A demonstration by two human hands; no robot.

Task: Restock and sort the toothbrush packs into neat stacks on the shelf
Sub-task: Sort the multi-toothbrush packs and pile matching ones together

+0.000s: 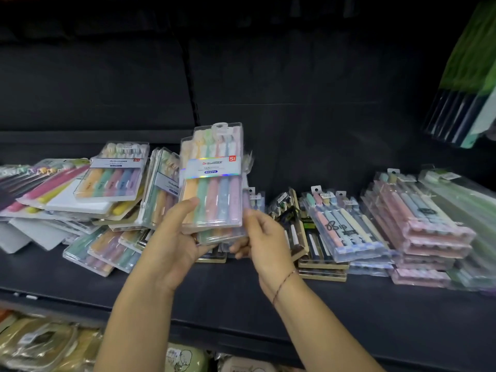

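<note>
I'm mid-sort at frame centre, my left grip clasping a bundle of packs from below above the shelf and my right grip pinching its right edge, so next I judge I must square them and lay them flat.

Both our forearms reach up and forward, side by side. Left hand grips the toothbrush packs from below, thumb on front; right hand pinches their lower right edge, fingers curled.
</note>
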